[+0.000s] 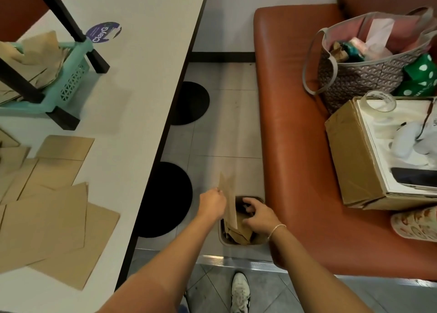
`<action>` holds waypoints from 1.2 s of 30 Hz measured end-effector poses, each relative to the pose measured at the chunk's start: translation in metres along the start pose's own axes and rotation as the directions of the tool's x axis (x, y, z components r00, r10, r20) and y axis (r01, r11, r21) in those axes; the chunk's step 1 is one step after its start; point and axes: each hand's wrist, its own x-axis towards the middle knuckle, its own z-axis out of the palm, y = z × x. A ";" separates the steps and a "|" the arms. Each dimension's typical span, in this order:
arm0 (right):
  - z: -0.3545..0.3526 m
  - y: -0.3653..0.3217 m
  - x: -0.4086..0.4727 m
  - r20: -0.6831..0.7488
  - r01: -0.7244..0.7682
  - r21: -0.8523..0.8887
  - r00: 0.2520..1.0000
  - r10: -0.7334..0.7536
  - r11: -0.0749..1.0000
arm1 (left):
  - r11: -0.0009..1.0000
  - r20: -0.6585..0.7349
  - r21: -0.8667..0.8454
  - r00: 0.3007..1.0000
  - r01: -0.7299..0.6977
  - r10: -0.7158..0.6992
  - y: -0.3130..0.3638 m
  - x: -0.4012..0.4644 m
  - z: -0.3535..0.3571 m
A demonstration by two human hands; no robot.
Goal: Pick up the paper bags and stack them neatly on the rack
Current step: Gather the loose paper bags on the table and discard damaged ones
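Down on the floor between the white table (146, 80) and the orange bench (290, 128), a small bin (223, 238) holds crumpled paper bags (238, 231); left hand (211, 202) pinches one flat bag (229, 198) upright above it. Right hand (259, 214), bracelet on wrist, reaches into the bin with fingers curled, grip unclear. More flat bags (54, 208) lie spread on the table, others sit in the teal rack tray (68, 85).

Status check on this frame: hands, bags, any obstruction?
Left hand pinching paper bag above floor bin. Right hand reaching into bin. Rack on table, path unobstructed.
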 end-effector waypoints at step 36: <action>0.005 -0.018 0.005 -0.160 -0.198 -0.353 0.976 0.150 0.914 | 0.966 0.200 0.213 0.974 -0.149 0.106 -0.018 -0.011 -0.018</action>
